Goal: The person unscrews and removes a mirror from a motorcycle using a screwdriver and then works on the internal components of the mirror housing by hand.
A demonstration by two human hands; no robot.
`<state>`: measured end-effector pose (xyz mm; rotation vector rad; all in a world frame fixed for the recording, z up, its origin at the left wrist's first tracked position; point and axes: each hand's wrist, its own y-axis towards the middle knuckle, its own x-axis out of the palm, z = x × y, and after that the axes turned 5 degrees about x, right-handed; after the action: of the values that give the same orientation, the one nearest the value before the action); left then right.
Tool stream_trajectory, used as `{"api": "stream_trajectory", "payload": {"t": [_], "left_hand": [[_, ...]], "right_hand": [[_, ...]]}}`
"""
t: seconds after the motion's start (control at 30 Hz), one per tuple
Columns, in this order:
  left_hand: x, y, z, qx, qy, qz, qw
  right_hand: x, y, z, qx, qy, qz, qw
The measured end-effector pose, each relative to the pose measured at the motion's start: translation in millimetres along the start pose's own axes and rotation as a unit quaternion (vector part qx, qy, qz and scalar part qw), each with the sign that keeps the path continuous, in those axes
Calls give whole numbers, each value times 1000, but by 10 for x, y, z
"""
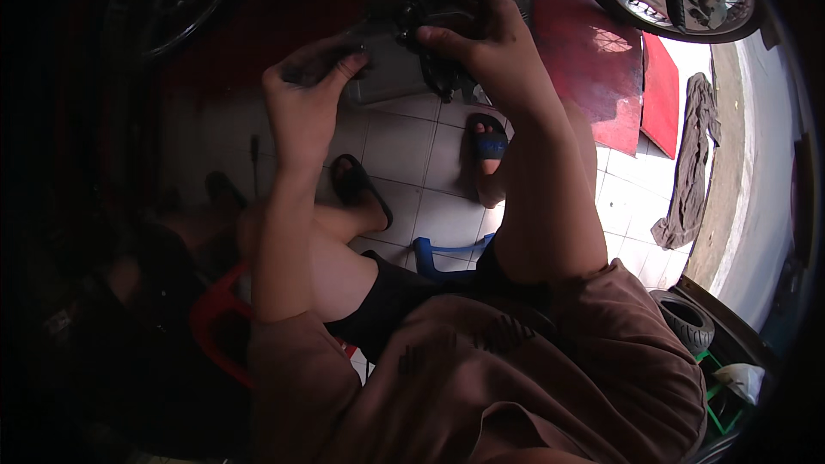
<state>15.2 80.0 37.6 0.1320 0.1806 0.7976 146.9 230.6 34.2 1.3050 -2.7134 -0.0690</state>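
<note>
My right hand (490, 26) is raised at the upper middle, with its thumb pressed on a dark, irregular mechanical part (438, 73). The fingers behind the part are in shadow, and its exact kind does not show. To the left of it, my left hand (314, 77) is bent at the wrist, thumb toward the fingers in a pinch. A tiny dark thing seems to sit at the thumb tip, too dim and blurred to name. A gap separates my left hand from the part. Beneath both hands lies a greyish flat tray-like surface (387, 73).
Motorcycle wheels stand at the upper left (172, 17) and upper right (687, 17). Red panels (593, 77) cover part of the tiled floor (404, 142). A dark cloth (690, 155) lies at the right, above a tire (686, 320). Sandalled feet rest below the hands.
</note>
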Motion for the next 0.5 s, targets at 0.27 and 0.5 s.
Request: {"api": "stream_trajectory", "payload": {"t": [0.27,0.5], "left_hand": [[-389,-44,52,5,-28,90,996],[-466,-32,-13,91,6,109,990]], "right_hand": [[726,86,112,17,-46,-4,999],[1066,128,125,-6,4,8,1000]]}}
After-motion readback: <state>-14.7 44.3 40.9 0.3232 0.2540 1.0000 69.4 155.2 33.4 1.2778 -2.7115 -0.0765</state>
